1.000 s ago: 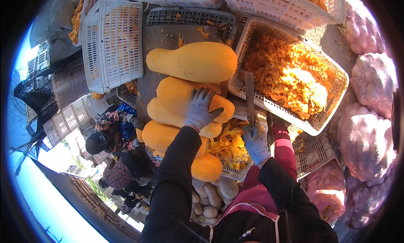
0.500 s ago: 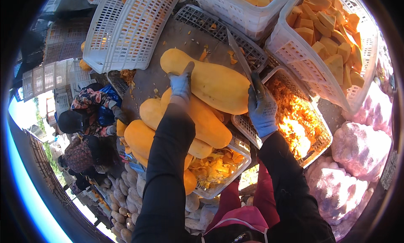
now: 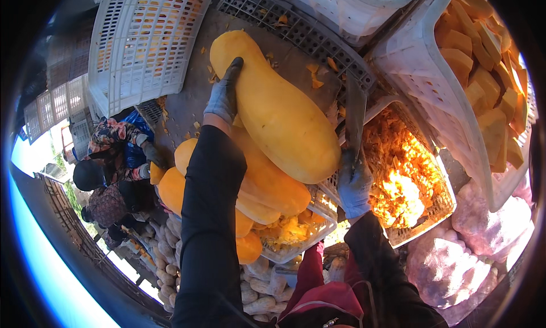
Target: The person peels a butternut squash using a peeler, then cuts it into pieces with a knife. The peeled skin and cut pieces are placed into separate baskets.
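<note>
A big peeled butternut squash lies slanted in front of me, its narrow end far left and its round end near right. My left hand, in a grey glove, grips the side of its neck with the thumb on top. My right hand, gloved as well, closes round the handle of a large knife beside the round end. The blade points away from me. Below the squash, several more peeled squashes are piled, partly hidden by my left arm.
Crates of orange peelings stand near right and under the pile. A white crate of squash chunks rises far right; another white crate stands far left. Pinkish full bags lie at right. Two people work at left.
The squash has come up closer and turned more steeply, its round end nearer me. My right hand has moved nearer, and the knife has swung from slanting left to nearly straight ahead.
</note>
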{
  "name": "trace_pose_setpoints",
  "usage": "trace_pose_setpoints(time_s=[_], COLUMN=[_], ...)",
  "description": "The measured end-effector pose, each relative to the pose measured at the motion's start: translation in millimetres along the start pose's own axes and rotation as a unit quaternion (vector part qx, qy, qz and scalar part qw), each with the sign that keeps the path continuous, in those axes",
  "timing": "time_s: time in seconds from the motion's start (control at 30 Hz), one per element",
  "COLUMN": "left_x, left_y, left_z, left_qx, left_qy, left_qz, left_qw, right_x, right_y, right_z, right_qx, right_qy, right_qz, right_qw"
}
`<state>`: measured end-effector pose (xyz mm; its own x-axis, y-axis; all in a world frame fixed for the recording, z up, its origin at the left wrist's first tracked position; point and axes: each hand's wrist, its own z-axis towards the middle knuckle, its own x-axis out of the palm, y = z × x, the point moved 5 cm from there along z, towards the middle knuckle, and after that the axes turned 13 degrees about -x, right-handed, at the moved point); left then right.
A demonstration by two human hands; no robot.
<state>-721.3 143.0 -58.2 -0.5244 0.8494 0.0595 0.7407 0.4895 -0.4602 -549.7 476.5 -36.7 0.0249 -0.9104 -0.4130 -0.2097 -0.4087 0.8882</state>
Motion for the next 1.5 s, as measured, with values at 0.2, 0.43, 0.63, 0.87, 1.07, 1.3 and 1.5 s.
trace_pose_setpoints(time_s=[0.2,0.43,0.63,0.87,1.07,1.3,1.5], left_x=[23,10,9,13,7,47,59], left_y=[-5,41,47,67,103,124,161], left_z=[2,-13,-16,-31,-44,-115,-152], left_qx=[0.053,-0.036,-0.027,-0.044,0.008,0.027,0.003], left_qy=[0.012,0.088,0.122,0.101,0.105,0.193,0.219], left_qz=[0.062,-0.059,-0.103,-0.117,-0.072,-0.012,-0.033], left_qw=[0.997,0.994,0.987,0.987,0.992,0.981,0.975], right_x=[5,11,74,99,61,-3,-49], right_y=[-8,8,63,76,66,52,53], right_z=[-9,92,187,197,149,76,3], right_qx=[-0.009,-0.098,-0.279,-0.215,-0.143,-0.099,-0.079], right_qy=[0.008,0.039,0.083,0.134,0.126,0.029,-0.043], right_qz=[0.006,0.063,-0.025,-0.026,0.032,0.059,0.009], right_qw=[1.0,0.992,0.956,0.967,0.981,0.993,0.996])
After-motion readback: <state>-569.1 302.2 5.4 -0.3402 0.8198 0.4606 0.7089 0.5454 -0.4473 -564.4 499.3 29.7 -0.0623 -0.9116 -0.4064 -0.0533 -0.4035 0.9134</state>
